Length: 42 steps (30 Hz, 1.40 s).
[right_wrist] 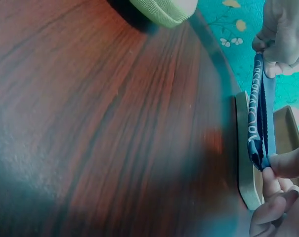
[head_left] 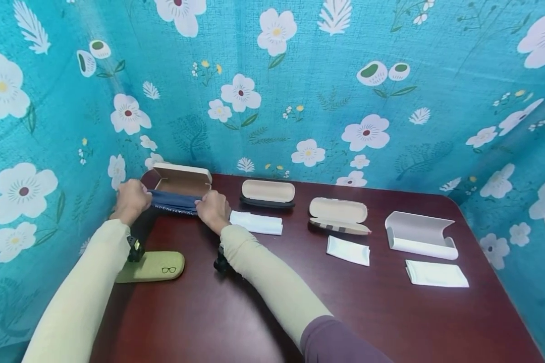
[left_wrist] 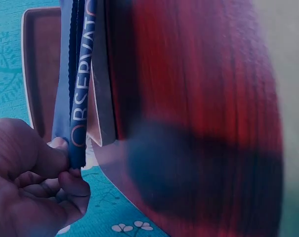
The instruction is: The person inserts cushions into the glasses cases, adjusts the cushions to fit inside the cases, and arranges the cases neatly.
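A dark blue cleaning cloth (head_left: 174, 200), folded into a narrow strip with pale capital letters, is stretched between both hands. Its left end is pinched by thumb and fingers of my left hand (head_left: 132, 200); my right hand (head_left: 213, 210) pinches the other end. In the left wrist view the cloth (left_wrist: 79, 74) shows zigzag-cut edges. Right behind and below it, at the table's far left, an open glasses case (head_left: 183, 177) stands with its lid raised. The right wrist view shows the cloth (right_wrist: 258, 108) over that case (right_wrist: 242, 148).
A closed green glasses case (head_left: 156, 267) lies by the left forearm. Along the back stand three more open cases (head_left: 268, 191) (head_left: 338, 210) (head_left: 420, 237), with folded white cloths (head_left: 259, 223) (head_left: 348, 250) (head_left: 437, 274) in front. A flowered curtain (head_left: 322, 101) borders the dark red table (head_left: 345, 312).
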Tool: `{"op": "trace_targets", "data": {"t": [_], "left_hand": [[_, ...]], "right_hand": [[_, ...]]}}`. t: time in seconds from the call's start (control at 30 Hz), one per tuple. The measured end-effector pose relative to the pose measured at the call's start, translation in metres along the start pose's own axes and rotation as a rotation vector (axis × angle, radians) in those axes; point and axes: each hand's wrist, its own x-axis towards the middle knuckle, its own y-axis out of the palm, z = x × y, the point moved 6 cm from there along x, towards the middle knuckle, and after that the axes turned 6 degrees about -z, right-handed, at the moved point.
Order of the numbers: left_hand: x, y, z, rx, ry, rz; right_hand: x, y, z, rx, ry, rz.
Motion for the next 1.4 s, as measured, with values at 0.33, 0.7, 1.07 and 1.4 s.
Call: {"op": "trace_targets", "data": {"t": [0.33, 0.7, 1.07, 1.4], "left_hand": [[0.009, 0.005, -0.005, -0.003, 0.004, -0.02], [0.025, 0.012, -0.01, -0.005, 0.025, -0.099], [0.031, 0.014, -0.007, -0.029, -0.006, -0.144], [0.036, 0.026, 0.002, -0.079, -0.071, -0.157]], "right_hand": [[0.013, -0.008, -0.003, 0.018, 0.062, -0.037], [0.027, -0.006, -0.01, 0.013, 0.089, -0.062], [0.037, -0.003, -0.005, 0.014, 0.066, -0.089], [0.045, -0.001, -0.005, -0.015, 0.086, -0.1]]}}
